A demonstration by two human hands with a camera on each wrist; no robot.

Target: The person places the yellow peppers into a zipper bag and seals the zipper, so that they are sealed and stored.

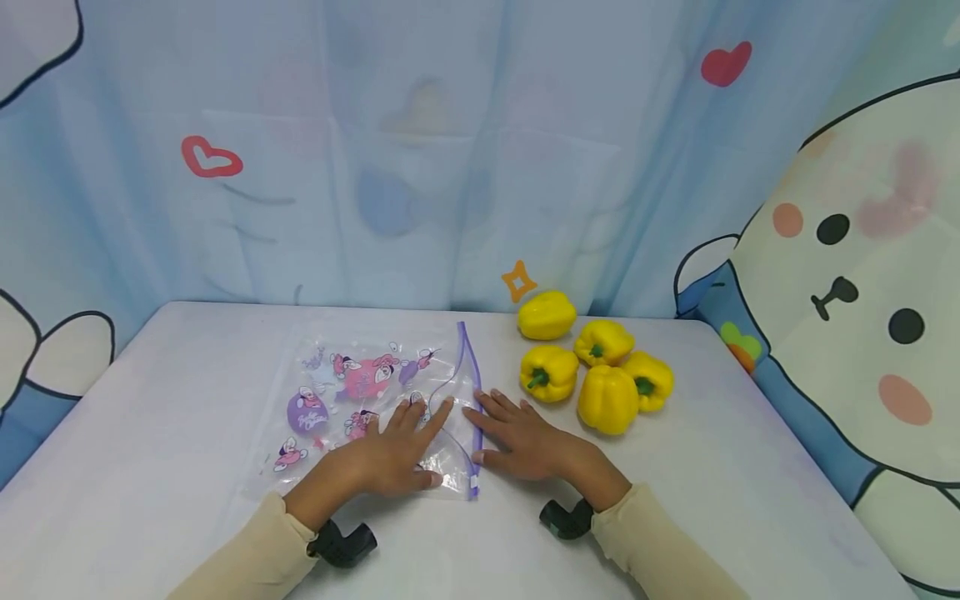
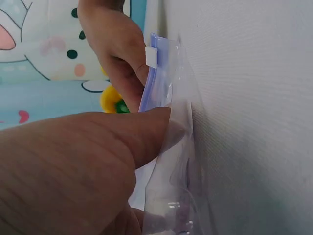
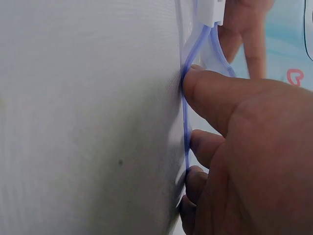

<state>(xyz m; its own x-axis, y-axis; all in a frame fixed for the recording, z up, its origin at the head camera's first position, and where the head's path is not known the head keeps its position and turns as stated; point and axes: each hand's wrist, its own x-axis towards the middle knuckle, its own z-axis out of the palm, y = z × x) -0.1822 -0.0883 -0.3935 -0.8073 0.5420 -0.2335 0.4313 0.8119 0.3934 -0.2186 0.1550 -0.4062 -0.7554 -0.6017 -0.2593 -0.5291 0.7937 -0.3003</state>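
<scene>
A clear plastic zip bag [image 1: 363, 377] printed with pink and purple cartoon figures lies flat on the table, its purple-edged mouth facing right. My left hand [image 1: 392, 457] rests on the bag near that mouth, fingers spread. At the purple edge [image 3: 186, 117], the fingertips and thumb of my right hand [image 1: 531, 442] press down, fingers extended. A white slider [image 2: 151, 57] sits at the near end of the zip, where the two purple strips part. Between the hands, the upper strip bows away from the lower one.
Several yellow bell peppers [image 1: 607, 400] are grouped on the table right of the bag, beyond my right hand. The white-covered table [image 1: 135, 442] ends at a blue cartoon curtain [image 1: 420, 208] behind. Black wrist devices [image 1: 342, 544] show below both hands.
</scene>
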